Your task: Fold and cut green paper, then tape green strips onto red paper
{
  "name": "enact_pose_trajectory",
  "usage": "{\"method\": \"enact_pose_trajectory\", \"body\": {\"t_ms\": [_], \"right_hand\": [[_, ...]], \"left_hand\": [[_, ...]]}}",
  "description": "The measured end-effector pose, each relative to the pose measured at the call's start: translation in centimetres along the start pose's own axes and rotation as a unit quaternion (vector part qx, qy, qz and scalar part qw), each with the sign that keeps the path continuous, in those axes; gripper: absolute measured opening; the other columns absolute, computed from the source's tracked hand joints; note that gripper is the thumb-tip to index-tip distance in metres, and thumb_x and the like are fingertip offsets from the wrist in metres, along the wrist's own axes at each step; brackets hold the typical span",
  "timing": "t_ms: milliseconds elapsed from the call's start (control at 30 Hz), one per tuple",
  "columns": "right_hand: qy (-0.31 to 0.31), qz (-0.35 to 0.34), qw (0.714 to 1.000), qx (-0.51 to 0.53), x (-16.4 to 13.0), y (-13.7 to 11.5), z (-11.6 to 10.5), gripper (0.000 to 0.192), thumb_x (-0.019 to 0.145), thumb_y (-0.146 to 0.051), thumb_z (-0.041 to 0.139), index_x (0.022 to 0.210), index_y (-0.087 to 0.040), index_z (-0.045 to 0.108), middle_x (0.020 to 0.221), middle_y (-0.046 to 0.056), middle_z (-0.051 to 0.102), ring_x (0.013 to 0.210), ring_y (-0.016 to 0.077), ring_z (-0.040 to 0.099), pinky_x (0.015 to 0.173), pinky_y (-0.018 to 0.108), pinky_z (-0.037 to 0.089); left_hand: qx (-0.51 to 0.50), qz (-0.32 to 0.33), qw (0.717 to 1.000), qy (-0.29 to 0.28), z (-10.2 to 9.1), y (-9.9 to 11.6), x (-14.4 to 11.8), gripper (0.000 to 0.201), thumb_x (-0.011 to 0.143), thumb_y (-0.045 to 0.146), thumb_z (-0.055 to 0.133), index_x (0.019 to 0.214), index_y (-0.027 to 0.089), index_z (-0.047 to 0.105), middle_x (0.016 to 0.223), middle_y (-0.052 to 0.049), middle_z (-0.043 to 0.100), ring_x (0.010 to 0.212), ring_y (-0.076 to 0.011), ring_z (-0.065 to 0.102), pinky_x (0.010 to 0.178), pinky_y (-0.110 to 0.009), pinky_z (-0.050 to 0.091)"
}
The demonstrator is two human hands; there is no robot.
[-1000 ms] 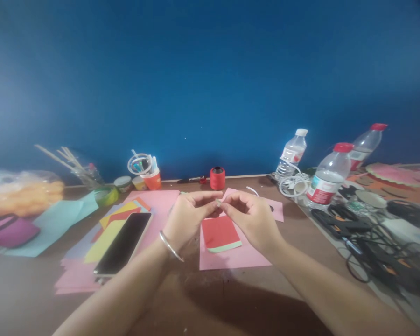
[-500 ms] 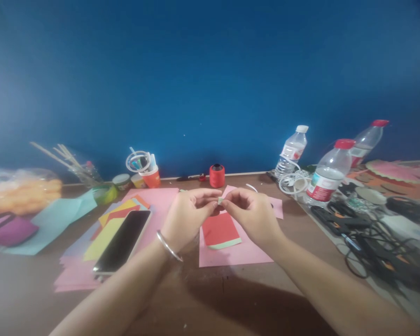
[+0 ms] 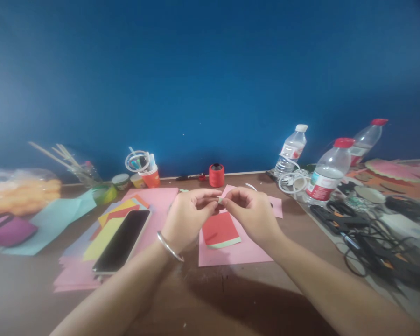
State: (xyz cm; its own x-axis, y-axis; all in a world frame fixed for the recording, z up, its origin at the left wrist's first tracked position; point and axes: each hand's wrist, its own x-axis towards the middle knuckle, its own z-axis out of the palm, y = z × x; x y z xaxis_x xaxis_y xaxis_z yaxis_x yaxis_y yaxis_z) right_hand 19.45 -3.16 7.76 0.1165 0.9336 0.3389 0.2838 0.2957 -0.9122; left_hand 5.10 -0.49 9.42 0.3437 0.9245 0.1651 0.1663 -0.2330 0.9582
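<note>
My left hand (image 3: 189, 214) and my right hand (image 3: 254, 213) meet above the brown table, fingertips pinched together on a tiny pale scrap of paper (image 3: 220, 200). A silver bangle (image 3: 168, 246) circles my left wrist. Below the hands lies a red paper piece with a pale green edge (image 3: 221, 230), resting on a pink sheet (image 3: 245, 252). Left of my left forearm a black phone (image 3: 123, 241) lies on a stack of pink, yellow and red papers (image 3: 101, 233).
At the back stand a red thread spool (image 3: 216, 175), an orange cup of pens (image 3: 151, 176), small pots and wooden sticks (image 3: 61, 156). Three water bottles (image 3: 327, 171) stand at right beside white cable (image 3: 292, 181) and black cables (image 3: 374, 240). A purple pouch (image 3: 7, 231) sits far left.
Both hands stay pinched on the scrap with only slight finger movement. The view shifted a little.
</note>
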Motion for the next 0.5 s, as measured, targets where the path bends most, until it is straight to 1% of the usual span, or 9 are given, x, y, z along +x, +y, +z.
{"method": "enact_pose_trajectory", "body": {"t_ms": [500], "right_hand": [[0.006, -0.008, 1.000, -0.015, -0.04, -0.07, -0.06, 0.012, 0.075, -0.022, 0.056, 0.064, -0.016, 0.057, 0.065, 0.001, 0.063, 0.062, 0.0143, 0.059, 0.058, 0.026, 0.044]], "left_hand": [[0.018, 0.013, 1.000, -0.001, 0.04, -0.01, 0.00, 0.020, 0.072, 0.015, 0.059, 0.092, 0.015, 0.065, 0.085, -0.005, 0.071, 0.078, -0.0158, 0.067, 0.073, -0.025, 0.054]]}}
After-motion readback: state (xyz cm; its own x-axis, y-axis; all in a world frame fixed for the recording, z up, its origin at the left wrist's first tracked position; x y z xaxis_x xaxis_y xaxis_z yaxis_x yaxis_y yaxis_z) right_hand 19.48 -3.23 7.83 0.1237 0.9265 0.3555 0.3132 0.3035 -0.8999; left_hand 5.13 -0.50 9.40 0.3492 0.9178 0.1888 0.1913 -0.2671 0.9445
